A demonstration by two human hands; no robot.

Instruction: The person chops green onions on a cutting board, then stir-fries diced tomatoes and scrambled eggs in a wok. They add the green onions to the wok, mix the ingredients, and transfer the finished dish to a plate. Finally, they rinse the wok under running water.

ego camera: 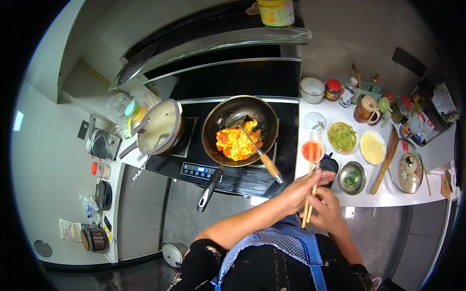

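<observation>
A pair of wooden chopsticks (308, 212) slants up past both of my hands, its blurred upper ends over a small bowl of red pieces (312, 151). My right hand (326, 211) grips the sticks at their lower part. My left hand (305, 187) lies across them higher up, fingers stretched to the right; whether it grips them is unclear. On the stove, a wok (210, 136) contains scrambled egg with tomato (238, 142). A spatula with a wooden handle (269, 163) rests in it. The wok's black handle (210, 191) points toward me.
Left of the wok stands a pale pot (160, 127). The right counter carries a plate of sliced green vegetable (342, 136), a pale yellow dish (372, 147), a metal bowl with chopped greens (352, 178), a glass lid (393, 178), a stick bundle (386, 160) and several jars.
</observation>
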